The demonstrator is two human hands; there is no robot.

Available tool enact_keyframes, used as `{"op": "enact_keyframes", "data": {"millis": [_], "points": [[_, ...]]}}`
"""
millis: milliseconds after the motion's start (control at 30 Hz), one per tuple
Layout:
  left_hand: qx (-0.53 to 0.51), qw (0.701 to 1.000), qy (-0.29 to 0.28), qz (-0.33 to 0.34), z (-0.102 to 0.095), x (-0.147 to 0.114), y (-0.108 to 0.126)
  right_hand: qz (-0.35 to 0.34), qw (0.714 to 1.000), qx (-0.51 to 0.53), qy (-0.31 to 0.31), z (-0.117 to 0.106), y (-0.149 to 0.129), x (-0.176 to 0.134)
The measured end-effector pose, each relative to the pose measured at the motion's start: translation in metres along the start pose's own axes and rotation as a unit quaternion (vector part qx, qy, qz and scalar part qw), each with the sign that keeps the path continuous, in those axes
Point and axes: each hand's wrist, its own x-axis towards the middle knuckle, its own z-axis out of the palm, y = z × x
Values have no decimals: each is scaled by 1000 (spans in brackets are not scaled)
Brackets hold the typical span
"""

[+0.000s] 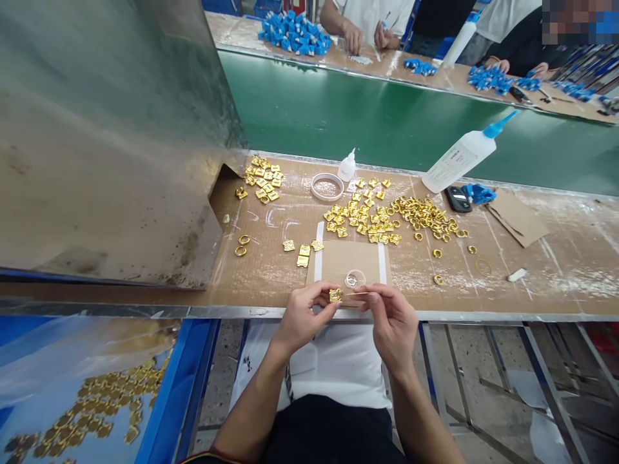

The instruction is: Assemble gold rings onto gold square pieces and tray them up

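Between the thumb and fingers of my left hand [309,312] is a small square gold metal piece [334,295]. My right hand [391,316] pinches a thin stick [356,294] like a toothpick, its tip pointing left towards the gold piece; whether they touch I cannot tell. Just beyond my hands a small clear round dish [354,278] sits on a taped cardboard pad [345,258]. Several square gold pieces [304,256] lie left of the pad. A larger group of gold pieces [358,212] and a heap of gold rings [425,216] lie behind it.
A tape roll [327,187], a small dropper bottle [347,166] and a large tilted squeeze bottle [459,158] stand at the back. A metal housing [106,142] blocks the left. A blue bin [169,386] holds gold discs below left. Co-workers' hands [353,38] are across the green belt [329,103].
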Motion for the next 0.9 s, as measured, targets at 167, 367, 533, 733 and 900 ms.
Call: {"op": "enact_keyframes", "data": {"millis": [167,367,533,733,900], "points": [[-5,1000,6,0,1,0,1,-55,991,-108,53,-10,9,14],[12,1000,12,20,1,0,2,-125,969,-203,58,-4,24,18],[-10,1000,-10,18,-1,-1,1,-92,977,-191,39,-8,3,-2],[-25,996,-80,31,-10,-8,8,142,975,-20,-168,4,-10,-15],[-50,997,-48,30,-15,-31,12,234,943,74,-226,15,-10,-17]]}}
